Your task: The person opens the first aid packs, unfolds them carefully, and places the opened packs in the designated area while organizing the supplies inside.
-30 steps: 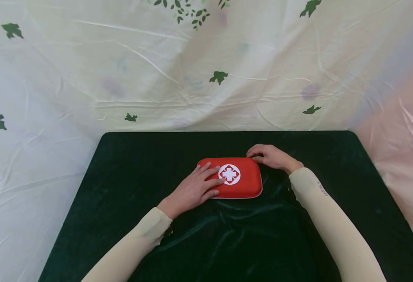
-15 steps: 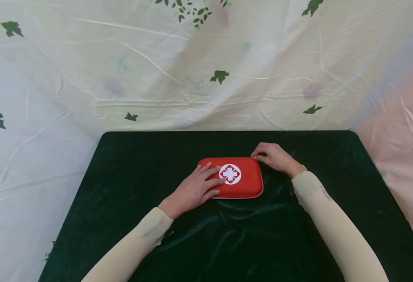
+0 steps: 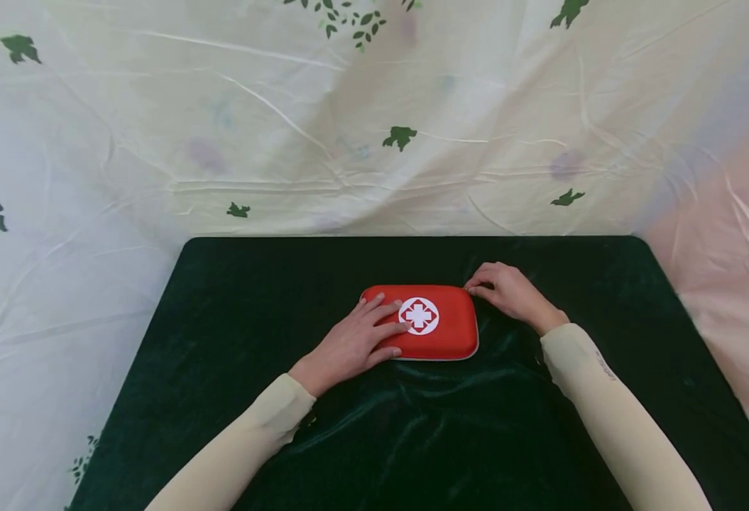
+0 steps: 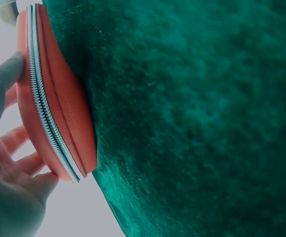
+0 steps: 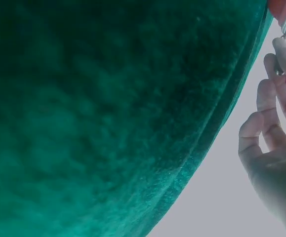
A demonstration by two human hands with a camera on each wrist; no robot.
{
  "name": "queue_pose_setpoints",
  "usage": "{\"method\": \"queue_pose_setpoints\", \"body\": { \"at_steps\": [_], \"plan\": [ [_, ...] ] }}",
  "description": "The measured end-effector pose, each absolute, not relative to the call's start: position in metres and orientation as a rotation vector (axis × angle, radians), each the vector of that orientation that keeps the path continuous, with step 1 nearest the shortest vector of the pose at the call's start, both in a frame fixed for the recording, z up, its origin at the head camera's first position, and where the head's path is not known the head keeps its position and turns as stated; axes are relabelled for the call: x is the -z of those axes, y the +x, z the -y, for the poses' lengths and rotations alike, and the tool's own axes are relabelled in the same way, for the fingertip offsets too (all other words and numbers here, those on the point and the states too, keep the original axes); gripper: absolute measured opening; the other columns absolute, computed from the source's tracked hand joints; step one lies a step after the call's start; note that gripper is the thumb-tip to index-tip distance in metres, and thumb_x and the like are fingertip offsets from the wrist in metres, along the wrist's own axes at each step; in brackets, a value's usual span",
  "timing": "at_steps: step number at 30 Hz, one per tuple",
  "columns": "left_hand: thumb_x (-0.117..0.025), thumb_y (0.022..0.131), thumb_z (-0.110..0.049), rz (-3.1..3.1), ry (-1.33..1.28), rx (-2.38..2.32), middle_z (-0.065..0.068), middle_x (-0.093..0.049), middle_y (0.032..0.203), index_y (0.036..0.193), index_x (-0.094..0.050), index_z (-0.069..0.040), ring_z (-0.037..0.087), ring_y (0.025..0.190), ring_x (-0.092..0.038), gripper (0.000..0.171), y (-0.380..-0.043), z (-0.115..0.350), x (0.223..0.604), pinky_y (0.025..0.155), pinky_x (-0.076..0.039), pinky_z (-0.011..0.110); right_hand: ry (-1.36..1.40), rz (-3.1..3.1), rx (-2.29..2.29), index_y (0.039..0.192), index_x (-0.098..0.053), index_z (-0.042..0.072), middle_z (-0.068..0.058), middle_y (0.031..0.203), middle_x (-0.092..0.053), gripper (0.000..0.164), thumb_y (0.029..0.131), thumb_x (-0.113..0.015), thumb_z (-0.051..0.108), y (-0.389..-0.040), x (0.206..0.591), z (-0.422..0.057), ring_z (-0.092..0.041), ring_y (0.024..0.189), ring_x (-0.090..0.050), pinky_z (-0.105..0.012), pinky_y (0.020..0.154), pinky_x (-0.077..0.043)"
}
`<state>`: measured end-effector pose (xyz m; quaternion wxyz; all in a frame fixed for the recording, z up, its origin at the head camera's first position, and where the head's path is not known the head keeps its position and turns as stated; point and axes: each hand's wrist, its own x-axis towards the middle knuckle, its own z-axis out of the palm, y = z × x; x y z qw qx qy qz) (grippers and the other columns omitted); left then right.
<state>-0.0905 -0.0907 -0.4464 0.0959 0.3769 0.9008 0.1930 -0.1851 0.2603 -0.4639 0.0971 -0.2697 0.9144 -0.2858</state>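
A red first-aid case (image 3: 447, 337) with a white cross emblem (image 3: 419, 316) lies on the dark green cloth. Across its left part rests my left hand (image 3: 351, 342), fingers spread and fairly straight on the lid. Pale zip teeth (image 4: 43, 106) run along the case's side in the left wrist view, meshed there. At the far right corner, my right hand (image 3: 508, 292) pinches the zip pull (image 5: 279, 70) between thumb and fingers. The zip slider (image 5: 285, 35) shows just beyond the thumb tip in the right wrist view; the other fingers are bent.
Green velvety cloth (image 3: 272, 284) covers the table, with wrinkles in front of the case. Behind the table's far edge hangs a pale curtain (image 3: 297, 142) with green leaf prints. Pinkish fabric (image 3: 732, 284) hangs on the right side.
My right hand has moved right along the case's far edge to its corner, its fingers closing into a pinch. My left hand stays on the lid; the case has shifted very slightly right.
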Motion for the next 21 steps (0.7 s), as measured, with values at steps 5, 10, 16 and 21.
{"method": "queue_pose_setpoints", "body": {
  "at_steps": [5, 10, 16, 21],
  "plan": [
    [-0.061, 0.103, -0.046, -2.658, 1.097, -0.574, 0.006, -0.039, 0.164, 0.15, -0.056, -0.027, 0.032, 0.156, -0.021, 0.051, -0.09, 0.089, 0.444, 0.127, -0.014, 0.05, -0.8, -2.754, 0.836, 0.108, -0.079, 0.009, -0.005, 0.107, -0.071, 0.013, 0.097, -0.073, 0.009, -0.177, 0.464, -0.265, -0.025, 0.101, -0.061, -0.051, 0.094, -0.051],
    [-0.061, 0.103, -0.046, -2.667, 1.094, -0.567, 0.006, -0.039, 0.164, 0.149, -0.056, -0.027, 0.032, 0.156, -0.022, 0.051, -0.09, 0.088, 0.446, 0.126, -0.016, 0.05, -0.792, -2.775, 0.817, 0.109, -0.079, 0.01, -0.006, 0.107, -0.071, 0.013, 0.097, -0.073, 0.01, -0.168, 0.462, -0.269, -0.026, 0.102, -0.062, -0.052, 0.093, -0.051],
    [-0.062, 0.102, -0.047, -2.671, 1.082, -0.577, 0.006, -0.038, 0.164, 0.15, -0.056, -0.027, 0.032, 0.156, -0.023, 0.052, -0.089, 0.089, 0.448, 0.126, -0.018, 0.051, -0.771, -2.789, 0.797, 0.109, -0.078, 0.01, -0.007, 0.108, -0.072, 0.013, 0.096, -0.074, 0.01, -0.155, 0.458, -0.272, -0.027, 0.101, -0.062, -0.054, 0.093, -0.053],
    [-0.063, 0.102, -0.047, -2.675, 1.086, -0.591, 0.005, -0.039, 0.164, 0.15, -0.056, -0.028, 0.032, 0.156, -0.024, 0.053, -0.09, 0.089, 0.449, 0.126, -0.017, 0.05, -0.749, -2.794, 0.787, 0.109, -0.077, 0.01, -0.006, 0.109, -0.071, 0.014, 0.096, -0.074, 0.01, -0.145, 0.455, -0.273, -0.026, 0.102, -0.061, -0.053, 0.093, -0.053]
  ]
}}
